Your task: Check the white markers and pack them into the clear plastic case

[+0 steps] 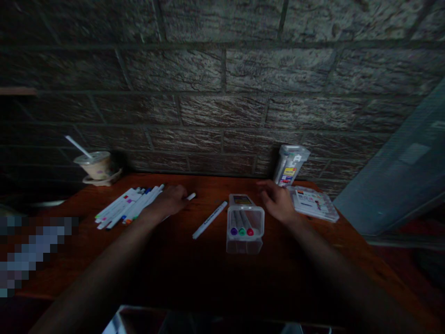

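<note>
Forearms (107, 257) extend: left fingers (181, 191) over a marker (191, 196), whether clamped I can't tell; right fingers (266, 184) slightly apart.

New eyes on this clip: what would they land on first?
Probably the clear case mid-table, between both hands, with purple, green and red marker ends facing the viewer. Next, the loose pile of white markers beside the left hand, then the cup with a pale straw at the back left.
</note>
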{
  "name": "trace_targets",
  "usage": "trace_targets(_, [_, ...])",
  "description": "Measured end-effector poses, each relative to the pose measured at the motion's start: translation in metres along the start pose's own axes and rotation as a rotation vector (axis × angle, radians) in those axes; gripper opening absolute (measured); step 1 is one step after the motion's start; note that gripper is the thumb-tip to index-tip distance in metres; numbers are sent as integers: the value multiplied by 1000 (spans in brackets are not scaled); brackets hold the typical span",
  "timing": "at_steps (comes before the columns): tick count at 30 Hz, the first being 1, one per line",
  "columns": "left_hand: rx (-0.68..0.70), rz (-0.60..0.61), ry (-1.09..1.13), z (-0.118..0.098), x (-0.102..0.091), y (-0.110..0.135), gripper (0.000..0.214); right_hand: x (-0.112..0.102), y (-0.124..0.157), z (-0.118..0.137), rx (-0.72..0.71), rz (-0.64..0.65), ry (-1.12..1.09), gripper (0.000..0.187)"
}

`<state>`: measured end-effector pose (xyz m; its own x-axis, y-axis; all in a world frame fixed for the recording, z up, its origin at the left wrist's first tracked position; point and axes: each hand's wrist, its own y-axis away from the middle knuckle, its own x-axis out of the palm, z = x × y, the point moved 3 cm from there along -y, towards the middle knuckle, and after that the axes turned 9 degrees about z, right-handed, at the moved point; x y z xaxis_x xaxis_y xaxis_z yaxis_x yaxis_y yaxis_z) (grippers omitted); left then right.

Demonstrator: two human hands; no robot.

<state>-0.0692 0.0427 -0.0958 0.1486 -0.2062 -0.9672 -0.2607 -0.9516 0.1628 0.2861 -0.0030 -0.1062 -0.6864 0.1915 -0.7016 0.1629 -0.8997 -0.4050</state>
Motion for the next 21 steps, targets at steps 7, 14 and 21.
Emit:
trace_targets(7, [182,-216,212,-29,-8,4,31,-3,-1,2,-13,-26,-12,31])
trace_targets(14, [532,-598,482,-70,-26,44,32,-23,7,31,-7,-182,-198,35])
trace_targets(21, [942,-485,250,-133,-46,50,36,-34,18,65,-239,-222,-423,47])
